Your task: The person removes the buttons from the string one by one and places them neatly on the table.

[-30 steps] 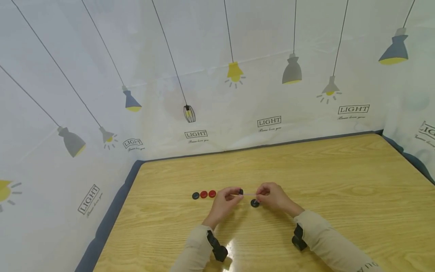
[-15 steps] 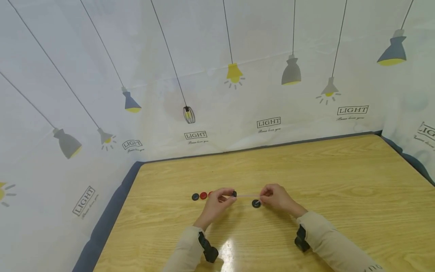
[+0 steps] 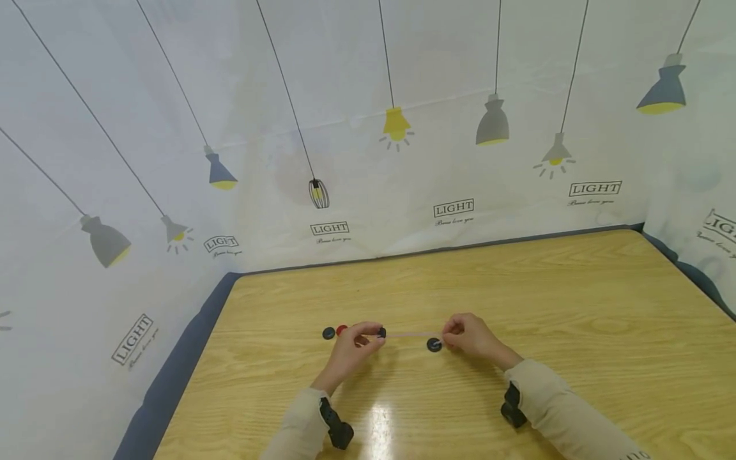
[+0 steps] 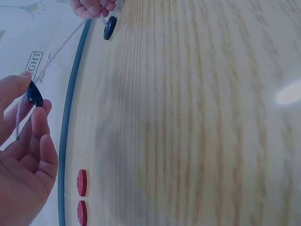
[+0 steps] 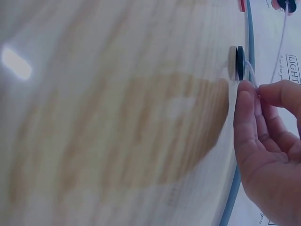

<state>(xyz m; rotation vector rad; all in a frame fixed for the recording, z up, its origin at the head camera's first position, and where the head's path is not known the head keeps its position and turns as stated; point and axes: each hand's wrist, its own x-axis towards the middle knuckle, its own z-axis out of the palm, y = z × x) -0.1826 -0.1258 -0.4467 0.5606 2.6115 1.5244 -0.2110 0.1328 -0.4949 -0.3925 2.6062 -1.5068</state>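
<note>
Head view first: left hand (image 3: 349, 348) pinching a small black round button (image 3: 382, 333) between thumb and fingertips, up off the light wooden tabletop (image 3: 575, 306). Right hand (image 3: 470, 335) pinching the other end of a thin pale string (image 3: 409, 334), which runs pretty much taut between the two hands. Second black round button (image 3: 434, 345) sitting just beside the right fingertips, low by the table, apparently on the same string. Both sets of fingers curled into a pinch, not splayed.

Left wrist view, closer look: held button (image 4: 34, 93) clamped between thumb tip and forefinger, string (image 4: 61, 52) stretching away toward the other hand (image 4: 92, 6) at the top edge, other black button (image 4: 109, 28) right below it. Two flat red round buttons (image 4: 82, 197) lying on the wood next to the palm, not touched.

Right wrist view: fingers (image 5: 245, 113) and thumb closed on the string (image 5: 278, 49), black button (image 5: 238, 63) touching the tabletop on its edge just past the fingertips. Can't tell exactly how the string passes through it.

Back on the head view, one more loose black button (image 3: 328, 333) and a red one (image 3: 342, 329) on the table just left of the left hand, partly hidden by it. White curtain with lamp print (image 3: 368, 128) around the table.
</note>
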